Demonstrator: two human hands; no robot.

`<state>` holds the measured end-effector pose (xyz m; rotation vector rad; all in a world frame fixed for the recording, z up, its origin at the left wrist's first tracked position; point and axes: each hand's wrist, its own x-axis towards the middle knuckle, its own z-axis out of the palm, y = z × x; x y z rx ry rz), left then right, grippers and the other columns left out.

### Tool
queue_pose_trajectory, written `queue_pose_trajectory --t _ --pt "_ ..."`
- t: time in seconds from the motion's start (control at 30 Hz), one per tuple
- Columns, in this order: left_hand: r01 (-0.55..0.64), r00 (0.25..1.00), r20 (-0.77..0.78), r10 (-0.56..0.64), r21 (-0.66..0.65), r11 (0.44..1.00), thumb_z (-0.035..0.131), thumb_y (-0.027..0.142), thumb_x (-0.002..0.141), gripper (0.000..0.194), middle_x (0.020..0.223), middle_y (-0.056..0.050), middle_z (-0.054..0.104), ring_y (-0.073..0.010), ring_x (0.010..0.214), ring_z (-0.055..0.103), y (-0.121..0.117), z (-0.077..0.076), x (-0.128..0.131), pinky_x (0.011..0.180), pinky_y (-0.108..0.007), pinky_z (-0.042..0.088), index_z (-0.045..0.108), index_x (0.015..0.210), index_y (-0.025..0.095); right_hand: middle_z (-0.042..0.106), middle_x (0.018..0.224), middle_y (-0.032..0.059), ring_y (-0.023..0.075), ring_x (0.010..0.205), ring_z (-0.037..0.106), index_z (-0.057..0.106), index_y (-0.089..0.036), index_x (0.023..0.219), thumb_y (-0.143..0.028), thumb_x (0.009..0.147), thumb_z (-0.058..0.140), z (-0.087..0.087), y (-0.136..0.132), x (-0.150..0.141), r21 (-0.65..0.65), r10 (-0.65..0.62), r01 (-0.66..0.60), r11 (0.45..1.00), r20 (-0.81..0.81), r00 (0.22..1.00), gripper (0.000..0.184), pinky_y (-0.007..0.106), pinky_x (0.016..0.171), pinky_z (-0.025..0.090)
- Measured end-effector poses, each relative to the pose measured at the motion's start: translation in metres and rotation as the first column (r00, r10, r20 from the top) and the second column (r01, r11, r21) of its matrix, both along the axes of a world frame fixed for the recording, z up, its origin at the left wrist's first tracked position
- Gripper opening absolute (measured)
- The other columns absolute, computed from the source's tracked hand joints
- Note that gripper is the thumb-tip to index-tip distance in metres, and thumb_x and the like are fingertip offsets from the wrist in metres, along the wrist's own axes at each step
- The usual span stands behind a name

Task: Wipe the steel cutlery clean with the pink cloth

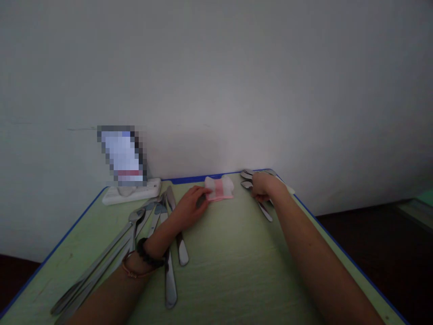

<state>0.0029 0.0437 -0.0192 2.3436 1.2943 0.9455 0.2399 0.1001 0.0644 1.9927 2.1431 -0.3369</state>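
Toward the back of the table, my left hand rests its fingertips at the left edge of a small folded white and pink cloth. Its fingers are stretched out, with a gap between them and the thumb. My right hand is closed over a metal spoon, whose bowl points to the back left and whose handle sticks out toward me. Behind that hand lie more spoons, partly covered by it. Under and beside my left forearm are several long-handled spoons and table knives.
A phone, blurred out, stands on the left above a white power strip near the wall. The pale green table has a blue edge. A pale flat item lies by the back right corner.
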Motion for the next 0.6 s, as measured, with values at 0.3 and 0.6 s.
queue_pose_trajectory --t 0.3,0.6 --pt "-0.005 1.000 0.007 0.005 0.004 1.000 0.048 0.018 0.085 0.028 0.109 -0.010 0.059 -0.0210 0.105 0.054 -0.001 0.001 0.001 0.096 -0.039 0.043 0.056 0.111 0.016 0.065 0.057 0.0051 0.0193 0.065 0.066 0.068 -0.014 0.064 -0.007 0.062 0.063 0.008 -0.006 -0.006 -0.136 -0.071 0.079 0.988 0.060 0.996 0.009 0.028 0.059 0.050" --pt "-0.015 1.000 -0.015 0.015 -0.010 1.000 0.046 0.019 0.086 0.028 0.109 -0.011 0.059 -0.0210 0.106 0.054 -0.001 0.001 0.002 0.097 -0.039 0.042 0.056 0.112 0.015 0.069 0.066 0.0112 0.0220 0.067 0.067 0.069 -0.010 0.075 -0.022 0.072 0.066 0.031 -0.016 -0.013 -0.038 -0.031 0.033 0.999 0.037 0.999 0.013 0.030 0.064 0.050"
